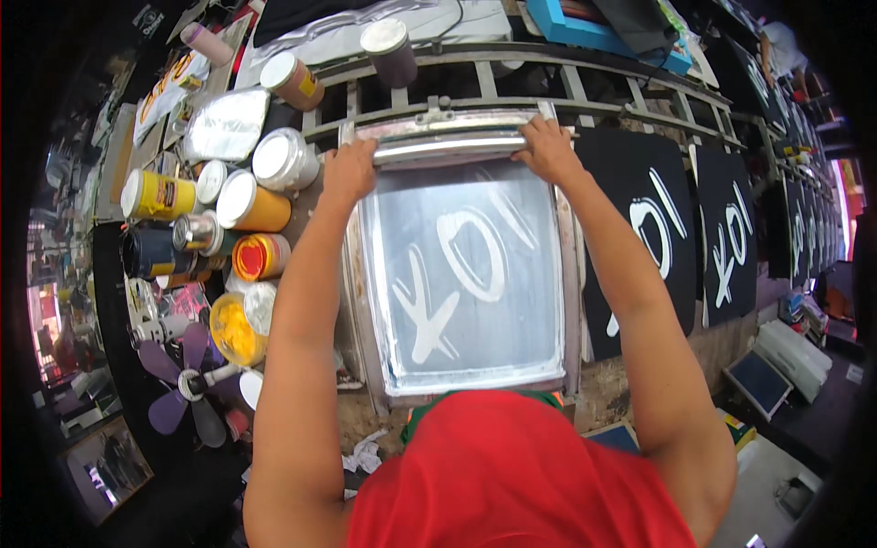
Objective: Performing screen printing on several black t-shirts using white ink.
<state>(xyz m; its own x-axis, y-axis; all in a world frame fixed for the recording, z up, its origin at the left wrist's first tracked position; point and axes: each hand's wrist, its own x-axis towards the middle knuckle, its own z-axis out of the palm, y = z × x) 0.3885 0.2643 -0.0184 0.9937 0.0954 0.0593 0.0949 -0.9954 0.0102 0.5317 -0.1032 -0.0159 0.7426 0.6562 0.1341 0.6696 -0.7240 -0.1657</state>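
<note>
A screen-printing frame [559,320] lies in front of me, its grey-blue mesh [429,228] showing pale brush-style lettering and white ink smears along the edges. Across the far end of the mesh lies a long metal-coloured squeegee [448,146]. My left hand [350,171] is closed around its left end. At the right end my right hand [552,153] grips it in the same way, with fingers curled over the bar. Both arms reach straight forward. The squeegee's lower edge against the mesh is hard to make out.
Paint tubs, including an orange one [254,203] and a yellow one [160,194], crowd the left side. Below them stands a purple-bladed fan [190,384]. Black printed panels [728,237] line the right. A slatted metal rack [489,80] runs behind the frame.
</note>
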